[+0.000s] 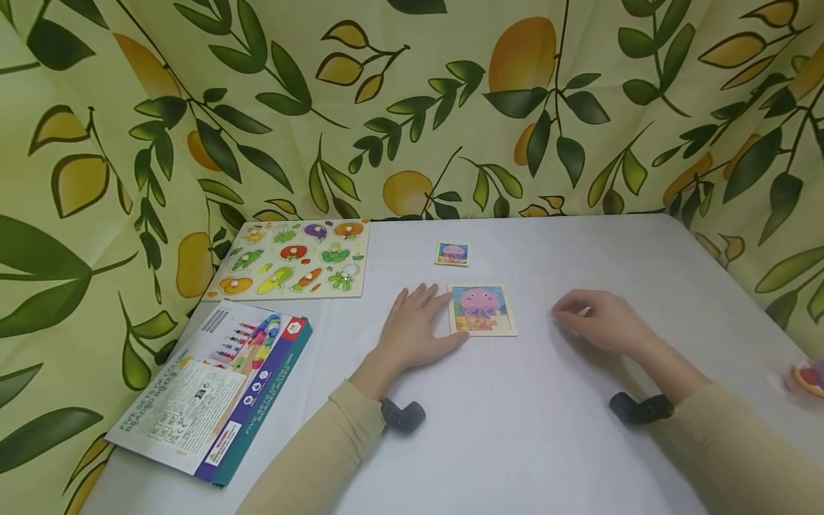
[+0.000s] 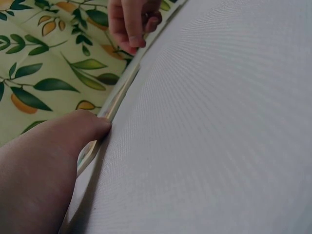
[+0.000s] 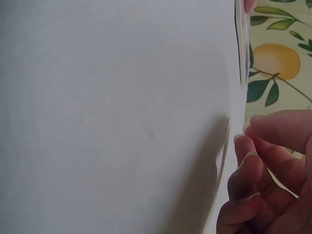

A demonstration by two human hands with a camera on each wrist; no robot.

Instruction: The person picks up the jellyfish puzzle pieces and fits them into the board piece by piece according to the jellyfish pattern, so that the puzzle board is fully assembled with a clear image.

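Observation:
A small square jigsaw puzzle [image 1: 479, 304] with a pink octopus picture in a pale frame lies flat mid-table. My left hand [image 1: 415, 325] rests on its left side, fingers extended, with the thumb at the lower left corner. The left wrist view shows that thumb [image 2: 100, 126] against the puzzle's thin edge. To the right of the puzzle, apart from it, my right hand [image 1: 601, 318] hovers low over the table. Its fingers [image 3: 243, 178] are loosely bent and the thumb is close to the index fingertip; nothing shows between them. A smaller octopus card [image 1: 453, 253] lies behind the puzzle.
A wooden vegetable peg board [image 1: 292, 259] lies at the back left. In front of it is a flat beaded-toy box [image 1: 212, 386]. A colourful round object [image 1: 810, 375] sits at the right edge. Leaf-patterned curtains [image 1: 450, 107] close in the white table.

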